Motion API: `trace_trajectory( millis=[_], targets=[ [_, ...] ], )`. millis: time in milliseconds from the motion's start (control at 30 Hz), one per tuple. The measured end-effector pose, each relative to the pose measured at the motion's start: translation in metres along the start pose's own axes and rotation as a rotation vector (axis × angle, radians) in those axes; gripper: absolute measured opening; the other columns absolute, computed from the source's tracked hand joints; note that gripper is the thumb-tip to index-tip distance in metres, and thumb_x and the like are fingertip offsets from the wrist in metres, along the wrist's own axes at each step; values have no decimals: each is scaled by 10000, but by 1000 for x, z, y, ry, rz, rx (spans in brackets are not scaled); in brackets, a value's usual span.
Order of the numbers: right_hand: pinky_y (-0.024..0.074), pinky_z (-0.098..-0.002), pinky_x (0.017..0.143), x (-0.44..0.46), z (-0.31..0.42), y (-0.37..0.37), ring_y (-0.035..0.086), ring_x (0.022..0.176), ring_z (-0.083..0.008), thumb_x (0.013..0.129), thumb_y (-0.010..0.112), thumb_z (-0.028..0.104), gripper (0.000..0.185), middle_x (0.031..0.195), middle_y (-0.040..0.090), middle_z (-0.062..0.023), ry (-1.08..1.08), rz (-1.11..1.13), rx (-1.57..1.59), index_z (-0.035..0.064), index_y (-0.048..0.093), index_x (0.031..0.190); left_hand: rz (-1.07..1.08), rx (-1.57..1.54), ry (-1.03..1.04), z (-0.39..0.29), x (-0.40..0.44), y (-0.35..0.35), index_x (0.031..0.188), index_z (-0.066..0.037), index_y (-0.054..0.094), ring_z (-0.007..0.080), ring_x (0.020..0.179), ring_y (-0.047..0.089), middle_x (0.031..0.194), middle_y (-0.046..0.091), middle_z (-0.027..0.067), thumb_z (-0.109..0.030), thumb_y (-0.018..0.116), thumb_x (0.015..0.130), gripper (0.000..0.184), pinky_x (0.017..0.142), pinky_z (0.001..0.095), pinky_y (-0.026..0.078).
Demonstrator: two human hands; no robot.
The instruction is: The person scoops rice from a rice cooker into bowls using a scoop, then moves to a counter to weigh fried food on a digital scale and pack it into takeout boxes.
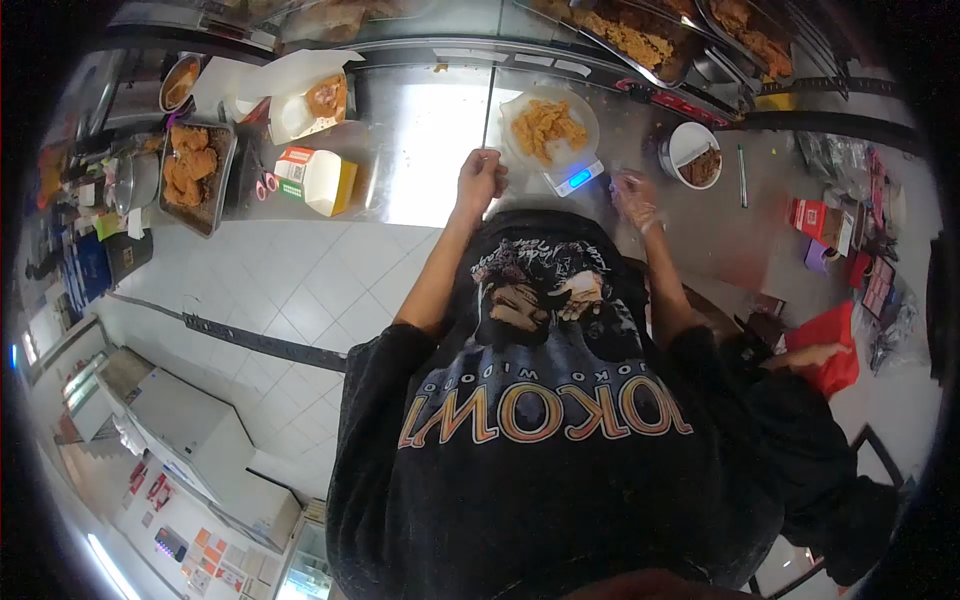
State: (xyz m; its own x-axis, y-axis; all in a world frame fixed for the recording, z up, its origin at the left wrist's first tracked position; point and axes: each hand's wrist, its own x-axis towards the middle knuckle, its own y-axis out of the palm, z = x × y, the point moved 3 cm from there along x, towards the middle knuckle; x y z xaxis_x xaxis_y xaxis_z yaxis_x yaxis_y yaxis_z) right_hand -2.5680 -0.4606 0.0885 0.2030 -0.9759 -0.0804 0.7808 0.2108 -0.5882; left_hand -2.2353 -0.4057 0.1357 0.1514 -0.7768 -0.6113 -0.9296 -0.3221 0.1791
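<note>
My left hand (482,182) is closed at the front edge of the steel counter (425,110); whatever its fingers may hold is hidden. To its right is a white kitchen scale (562,188) with a lit blue display. On the scale rests a pale round bowl or plate (592,112) with pieces of golden fried food (546,130). My right hand (633,197), blurred and seemingly in a clear plastic glove, is just right of the scale. Farther right stands a white tub (712,178) with brown contents.
At left lie a tray (228,172) of fried chicken, pink-handled scissors (266,186) and a yellow-green food box (328,188). An open white box (285,122) holds a fried piece. A pen (743,176) lies at right. Another person's hand (808,357) holds something red (835,345).
</note>
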Motion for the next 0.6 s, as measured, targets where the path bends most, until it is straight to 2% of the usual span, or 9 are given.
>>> trace_trajectory(
  millis=[100,167,233,300,433,533,600],
  targets=[
    [482,-271,605,15,38,-35,589,660,-122,944,619,186,187,782,651,-15,28,-91,120,16,690,972,-16,2,12,-1,3,0,1088,-63,524,128,586,560,853,611,87,-266,527,1005,219,467,258,420],
    [526,-332,749,42,88,-67,693,835,-254,909,609,318,321,920,706,-165,-20,-101,-18,45,714,1043,-10,5,15,0,5,0,1092,-62,522,131,583,561,855,611,90,-269,527,1005,225,465,257,417],
    [532,-364,739,76,148,-93,688,831,-299,924,592,302,311,905,695,-212,-15,-103,-239,53,701,1075,0,31,12,0,6,2,1094,-64,521,133,581,561,858,612,94,-272,531,1004,227,463,258,418],
    [527,-400,737,102,201,-109,666,818,-357,918,601,277,291,881,680,-239,-22,-192,-317,52,694,1079,16,25,21,5,12,3,1091,-71,530,134,581,562,863,617,96,-280,543,998,229,462,262,421],
    [512,-465,757,97,229,-115,622,836,-463,937,552,307,348,896,666,-277,22,-320,-440,52,653,1151,23,28,52,3,14,8,1097,-72,541,133,588,573,844,623,89,-271,565,987,229,460,260,425],
    [488,-472,877,72,220,-72,627,940,-433,961,483,340,377,1010,675,-230,-67,-81,-386,80,634,1187,1,59,71,2,11,7,1094,-75,548,131,582,578,824,625,83,-251,592,970,220,455,260,426],
    [439,-471,980,65,167,-16,604,1033,-382,951,505,340,346,1118,655,-164,-244,-20,-443,112,634,1176,13,68,108,12,20,9,1065,-81,558,129,565,572,805,625,74,-219,620,946,192,449,263,422]
  ],
)
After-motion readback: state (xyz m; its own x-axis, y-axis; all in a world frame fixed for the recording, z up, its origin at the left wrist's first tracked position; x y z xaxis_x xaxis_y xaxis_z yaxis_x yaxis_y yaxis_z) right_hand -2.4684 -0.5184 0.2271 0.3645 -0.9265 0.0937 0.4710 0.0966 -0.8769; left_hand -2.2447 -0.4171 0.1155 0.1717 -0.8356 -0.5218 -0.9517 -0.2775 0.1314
